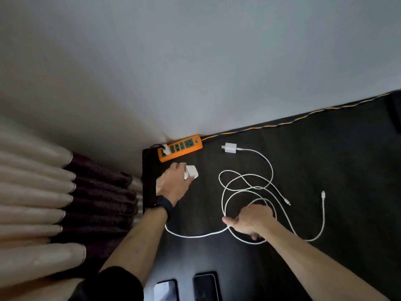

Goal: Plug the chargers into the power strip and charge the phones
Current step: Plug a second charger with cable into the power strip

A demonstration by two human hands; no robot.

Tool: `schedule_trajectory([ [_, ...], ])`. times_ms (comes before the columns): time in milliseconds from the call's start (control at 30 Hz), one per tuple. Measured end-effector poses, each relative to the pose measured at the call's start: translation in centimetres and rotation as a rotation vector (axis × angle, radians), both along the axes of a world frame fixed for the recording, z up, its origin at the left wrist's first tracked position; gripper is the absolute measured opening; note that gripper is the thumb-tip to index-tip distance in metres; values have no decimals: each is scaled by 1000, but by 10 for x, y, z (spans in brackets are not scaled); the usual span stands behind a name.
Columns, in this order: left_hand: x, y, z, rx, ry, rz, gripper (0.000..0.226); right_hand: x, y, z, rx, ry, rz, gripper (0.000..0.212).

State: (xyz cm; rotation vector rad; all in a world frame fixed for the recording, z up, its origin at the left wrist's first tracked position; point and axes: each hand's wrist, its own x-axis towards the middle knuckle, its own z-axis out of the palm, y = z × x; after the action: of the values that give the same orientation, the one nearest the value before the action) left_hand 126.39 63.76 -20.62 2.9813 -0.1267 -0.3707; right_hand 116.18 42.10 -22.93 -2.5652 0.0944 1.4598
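Fingers (184, 170) of our left hand (172, 184) close around one white charger (191, 171), held just in front of the orange power strip (180, 147) that lies against the wall at the far edge of the dark table (325, 159). Our right hand (251, 220) rests palm-down on the looped white cables (245, 187); we cannot tell whether its fingers grip them. We count three white chargers: one in hand, a second charger (229, 147) lying loose right of the strip, and a plugged charger (165, 149) at the strip's left end. Two phones (166, 290) lie face-up, side by side, at the near edge. A black watch (162, 206) circles our left wrist.
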Motion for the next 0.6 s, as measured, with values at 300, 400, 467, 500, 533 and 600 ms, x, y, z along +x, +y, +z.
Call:
schedule_trajectory([
  [300,114,21,-15,390,-122,-104,39,70,9,-55,248,-691,-89,41],
  [400,130,23,-26,413,-92,-123,38,57,4,-106,190,-564,6,68],
  [467,134,25,-31,400,-74,-112,39,42,2,-128,187,-649,17,71],
  [500,135,26,-34,382,-65,-101,40,37,2,-135,179,-695,19,72],
  [533,136,27,-36,363,-61,-88,41,35,2,-139,172,-724,17,72],
  [600,141,34,-40,348,-46,-74,41,36,4,-143,173,-743,7,71],
])
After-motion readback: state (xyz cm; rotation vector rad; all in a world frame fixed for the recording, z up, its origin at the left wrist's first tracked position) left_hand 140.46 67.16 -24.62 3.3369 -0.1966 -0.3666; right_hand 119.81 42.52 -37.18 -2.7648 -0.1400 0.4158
